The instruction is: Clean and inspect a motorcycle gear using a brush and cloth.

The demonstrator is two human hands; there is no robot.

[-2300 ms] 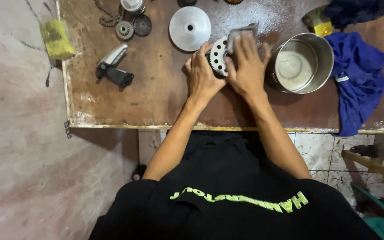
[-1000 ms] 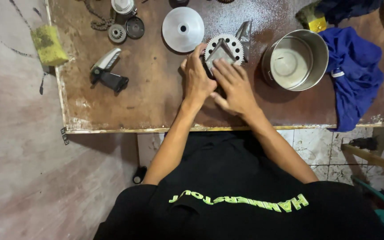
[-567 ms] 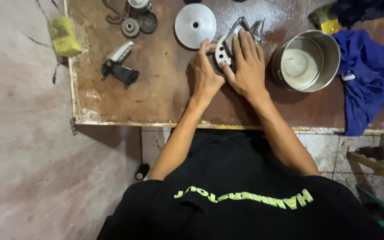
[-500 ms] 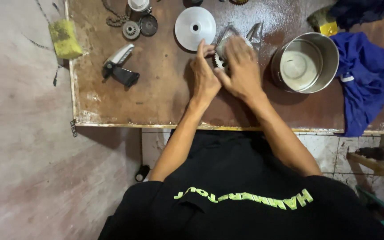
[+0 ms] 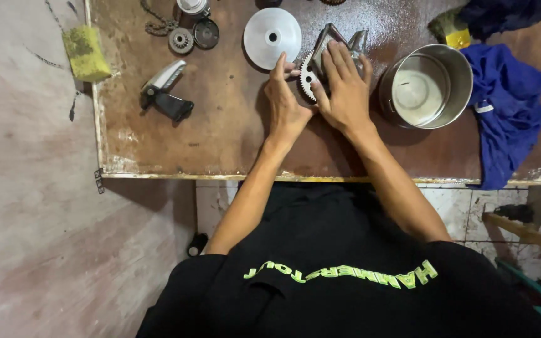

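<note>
both hands met over a toothed metal wheel (image 5: 309, 76) that lay on the counter (image 5: 220, 138) near the middle of its far edge. the left hand (image 5: 285, 103) lay flat with fingers stretched along the wheel's left side, touching its teeth. the right hand (image 5: 344, 87) was spread over the top of it, fingers long and close together, pressing down on a grey metal piece (image 5: 333, 39) that stuck out beyond the fingertips. neither hand pinched anything; both pressed and steadied. how the wheel and the grey piece joined under the palm could not be seen.

the step in hand looked like seating or holding the wheel against that grey piece. a next move would likely call for an even downward push from the right hand while the left kept the teeth from turning, with care for fingertips on the sharp rim.

just left of the wheel sat a pale round disc (image 5: 272, 36). a steel pot (image 5: 427, 86) stood to the right, close by the right hand, with a blue cloth (image 5: 508, 106) at the right edge. a black and silver tool (image 5: 165, 94) lay toward the left edge, small gears (image 5: 181, 40) near the far left corner, and a yellow sponge (image 5: 86, 53) off the counter's left edge.
</note>
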